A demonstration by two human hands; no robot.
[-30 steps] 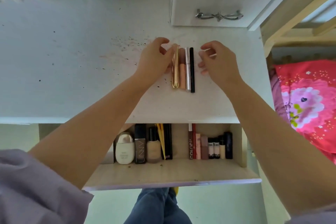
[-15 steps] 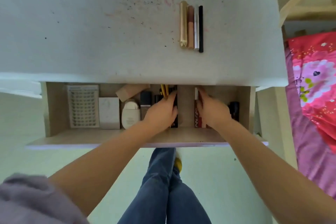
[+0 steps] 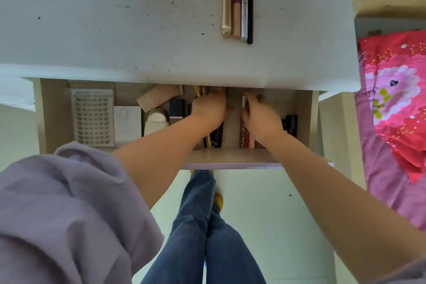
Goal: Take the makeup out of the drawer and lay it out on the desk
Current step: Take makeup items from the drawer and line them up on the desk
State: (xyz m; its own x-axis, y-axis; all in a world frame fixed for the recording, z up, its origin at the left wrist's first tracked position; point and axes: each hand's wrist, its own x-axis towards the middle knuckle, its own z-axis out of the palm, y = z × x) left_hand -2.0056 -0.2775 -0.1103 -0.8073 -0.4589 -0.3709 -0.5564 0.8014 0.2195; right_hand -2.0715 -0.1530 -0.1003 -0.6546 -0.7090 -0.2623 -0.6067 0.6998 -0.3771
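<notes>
Currently both hands are inside the open drawer point(image 3: 57, 117), reaching toward its back under the desk point(image 3: 115, 41) edge. Left hand point(image 3: 211, 108): fingers curled down among the upright slim sticks just left of the drawer's centre gap; the yellow pencils point(image 3: 198, 93) rise beside its knuckles, and dark pencil ends point(image 3: 215, 137) show below its wrist. Whether it actually grips one cannot be told, since the fingertips are hidden. Right hand point(image 3: 260, 117): fingers curled round a slim silver-pink tube point(image 3: 243, 101) just right of the centre gap; the red tube lettered COLOR point(image 3: 243, 134) stands directly below the hand, and black tubes point(image 3: 291, 122) stand near the drawer's right wall.

Left of the hands in the drawer: a black-capped bottle point(image 3: 176, 108), a white rounded bottle point(image 3: 156, 122), a beige tube point(image 3: 159, 99) lying tilted at the back, a white square box point(image 3: 127, 124), and a lash tray point(image 3: 93, 117) nearest the drawer's left wall.

Beyond the drawer, on the desk top, four items lie side by side, touching: gold tube point(image 3: 226, 6), peach tube point(image 3: 236, 10), silver stick point(image 3: 244, 10), black stick point(image 3: 250, 12).

Right of the drawer, a pink flowered blanket point(image 3: 396, 90).
</notes>
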